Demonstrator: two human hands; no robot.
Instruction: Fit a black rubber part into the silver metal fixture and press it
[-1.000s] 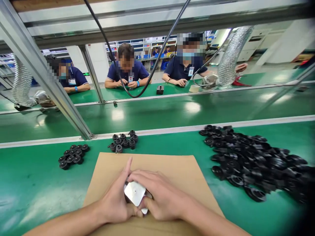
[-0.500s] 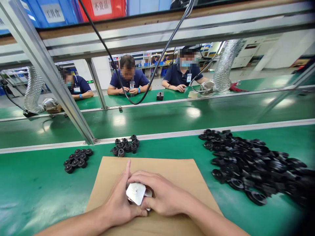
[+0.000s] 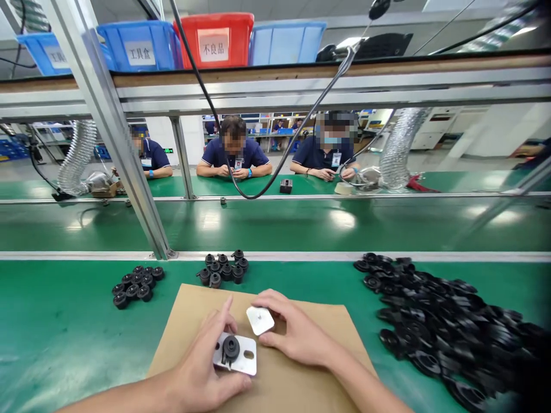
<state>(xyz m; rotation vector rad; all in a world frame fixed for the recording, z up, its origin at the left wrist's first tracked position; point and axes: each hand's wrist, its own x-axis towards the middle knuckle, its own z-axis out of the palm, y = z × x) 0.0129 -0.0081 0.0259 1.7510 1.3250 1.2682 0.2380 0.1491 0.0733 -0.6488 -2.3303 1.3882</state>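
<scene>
My left hand (image 3: 200,358) is closed around the edge of a silver rectangular metal plate (image 3: 249,365) with an oval slot at its right end. A black round plastic part (image 3: 231,346) sits on that plate, its round top facing up. My right hand (image 3: 297,332) pinches a small silver square plate (image 3: 260,322) with clipped corners and a little pin at its middle. The two plates are apart, the square one slightly farther off and to the right. Both hands are over a brown cardboard sheet (image 3: 310,384). My left hand's fingers are partly hidden behind the plate.
A large heap of black plastic parts (image 3: 443,321) lies to the right. Two small groups, black round parts (image 3: 138,281) and black spouted parts (image 3: 221,268), stand beyond the cardboard. A metal post (image 3: 124,149) rises at left; a black cable (image 3: 253,197) hangs ahead. Several co-workers sit opposite.
My right hand has lifted the square plate off to the right and away from my left hand, uncovering the black part and the slotted plate. The view has tilted up.
</scene>
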